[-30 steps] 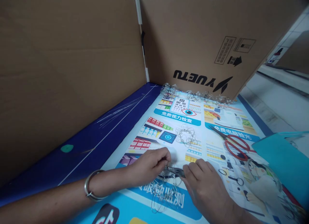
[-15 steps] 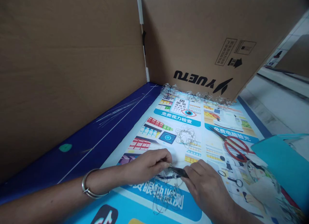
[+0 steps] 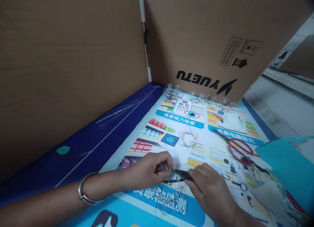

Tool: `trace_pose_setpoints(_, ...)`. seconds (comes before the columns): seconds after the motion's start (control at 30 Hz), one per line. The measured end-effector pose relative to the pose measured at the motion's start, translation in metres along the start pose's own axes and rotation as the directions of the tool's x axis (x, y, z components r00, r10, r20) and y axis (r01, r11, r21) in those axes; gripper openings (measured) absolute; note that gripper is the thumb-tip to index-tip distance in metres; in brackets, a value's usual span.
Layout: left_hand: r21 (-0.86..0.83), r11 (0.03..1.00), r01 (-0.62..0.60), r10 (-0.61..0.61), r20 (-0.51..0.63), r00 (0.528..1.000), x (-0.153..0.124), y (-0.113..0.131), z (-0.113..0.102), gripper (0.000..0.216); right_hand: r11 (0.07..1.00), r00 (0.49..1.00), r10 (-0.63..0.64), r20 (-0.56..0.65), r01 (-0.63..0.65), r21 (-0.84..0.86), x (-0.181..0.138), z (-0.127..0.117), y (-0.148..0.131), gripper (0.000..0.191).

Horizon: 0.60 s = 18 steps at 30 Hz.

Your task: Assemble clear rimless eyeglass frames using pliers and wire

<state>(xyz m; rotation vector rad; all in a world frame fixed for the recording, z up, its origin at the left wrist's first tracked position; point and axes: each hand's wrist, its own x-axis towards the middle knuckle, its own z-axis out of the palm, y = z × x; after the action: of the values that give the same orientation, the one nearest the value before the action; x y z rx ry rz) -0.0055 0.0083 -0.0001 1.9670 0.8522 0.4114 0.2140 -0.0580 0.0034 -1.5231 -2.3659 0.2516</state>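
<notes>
My left hand (image 3: 147, 171), with a silver bangle (image 3: 84, 191) on the wrist, is closed in a pinch on a piece of thin wire with clear beads (image 3: 169, 194) that loops down toward me over the printed poster (image 3: 171, 122). My right hand (image 3: 211, 191) is closed round small dark pliers (image 3: 181, 174), whose tips meet the wire right beside my left fingers. A finished wire-and-bead flower (image 3: 188, 137) lies flat on the poster just beyond both hands.
Red-handled scissors (image 3: 236, 145) lie to the right on the poster. A teal bag (image 3: 289, 161) sits at the right edge. Cardboard sheets (image 3: 73, 63) wall the left and back; a row of wire pieces (image 3: 198, 97) lines the printed box's (image 3: 208, 40) foot. Straight wires (image 3: 120, 111) lie on blue cloth.
Both hands stay together on the wire; the pliers' tips have shifted slightly left toward my left fingers, and the wire loops have drifted a little. The view has hardly moved.
</notes>
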Motion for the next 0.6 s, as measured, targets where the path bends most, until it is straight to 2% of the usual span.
trace_pose_setpoints(0.17, -0.067, 0.998, -0.016, 0.017, 0.013, 1.000, 0.001, -0.002, -0.002, 0.016, 0.999, 1.000, -0.006, -0.025, 0.007, 0.045, 0.001, 0.001, 0.001, 0.015)
trace_pose_setpoints(0.33, -0.104, 0.994, -0.027, 0.028, 0.007, 1.000, 0.001, -0.006, 0.001, 0.017, 0.998, 1.000, -0.019, 0.000, 0.019, 0.057, 0.000, 0.002, 0.001, 0.015)
trace_pose_setpoints(0.6, -0.126, 0.989, -0.072, 0.070, -0.023, 0.997, 0.003, -0.013, 0.005, 0.008, 1.000, 1.000, -0.020, 0.024, 0.020, 0.015, 0.000, 0.004, 0.002, 0.014)
